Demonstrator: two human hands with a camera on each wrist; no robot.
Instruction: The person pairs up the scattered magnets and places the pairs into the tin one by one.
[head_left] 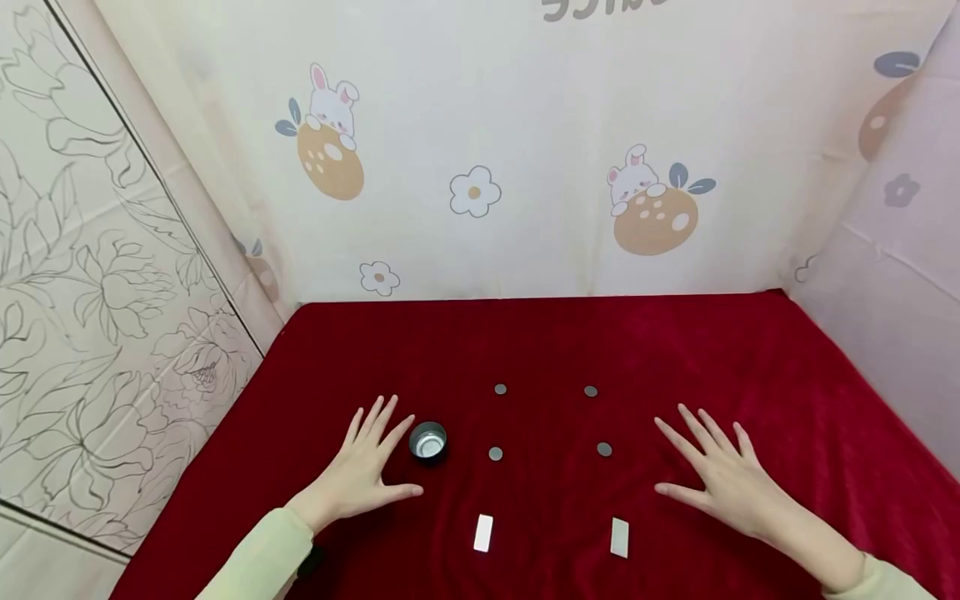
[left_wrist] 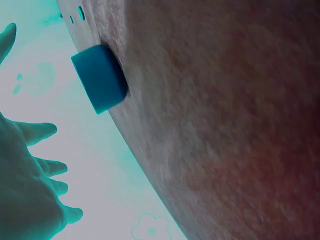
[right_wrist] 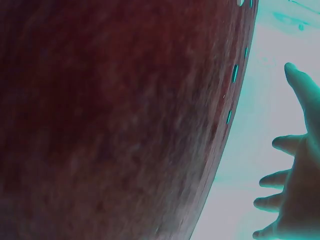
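- Head view, taking the middle of the four grey discs as the clock's centre and the far wall as twelve: the discs lie flat and well apart on the red cloth, with the first disc at ten, the second disc at two, the third disc at four and the fourth disc at eight.
- A dark round dish stands upright at nine; no disc shows inside it. One pale rectangular plate lies at seven, another plate at five.
- The left hand, past the dish between eight and nine, and the right hand, between three and four, are both spread, holding nothing.
- By this layout, I judge no handling under way: discs and plates all lie separate, nothing stacked or gathered. Whether that marks a beginning or an end, I cannot tell.
- Left wrist view: a gap separates the outstretched fingers from the dish, at about one o'clock from the hand.
- Right wrist view: straight fingers, nothing gripped; small slivers toward eleven are too edge-on to identify.
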